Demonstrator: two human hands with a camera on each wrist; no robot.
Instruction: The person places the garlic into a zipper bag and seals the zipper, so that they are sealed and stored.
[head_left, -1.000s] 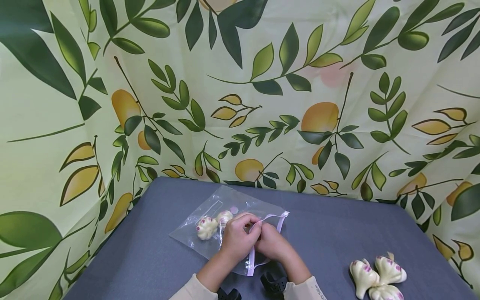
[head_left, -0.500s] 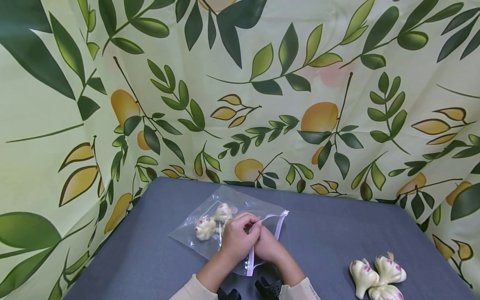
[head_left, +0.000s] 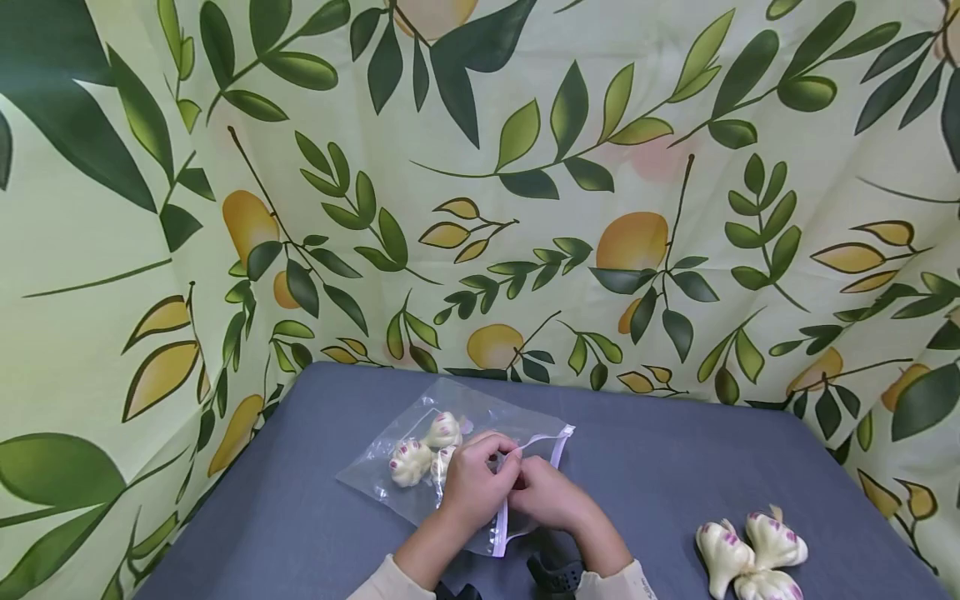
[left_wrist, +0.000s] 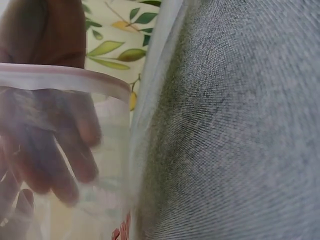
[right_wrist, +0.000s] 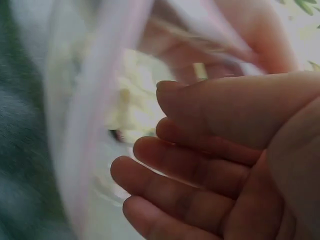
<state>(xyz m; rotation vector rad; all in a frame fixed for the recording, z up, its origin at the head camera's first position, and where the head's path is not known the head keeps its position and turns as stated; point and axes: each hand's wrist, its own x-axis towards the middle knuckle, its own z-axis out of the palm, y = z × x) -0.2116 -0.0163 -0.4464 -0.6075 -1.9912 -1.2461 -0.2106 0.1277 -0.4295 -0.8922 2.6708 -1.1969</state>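
A clear zip bag (head_left: 487, 402) lies on the table, its lilac-edged mouth facing right. Inside it are three garlic bulbs (head_left: 410, 463) with purple marks, one partly covered by my left hand (head_left: 478, 482). That hand pinches the upper edge of the bag's mouth between thumb and finger. My right hand (head_left: 557, 497) is at the mouth, its fingers loosely bent with nothing between them in the right wrist view. Through the clear plastic (left_wrist: 112, 150), the left wrist view shows fingers, dim and blurred.
Three more garlic bulbs (head_left: 723, 557) sit close together at the front right of the blue-grey table (head_left: 645, 450). A leaf-and-fruit patterned cloth (head_left: 480, 208) hangs behind and to the left. Dark wrist devices (head_left: 557, 575) show near both sleeves.
A third bulb has come into sight in the bag, and the bulbs have shifted slightly. My right hand has drawn back rightward over the last half second; my left keeps its hold.
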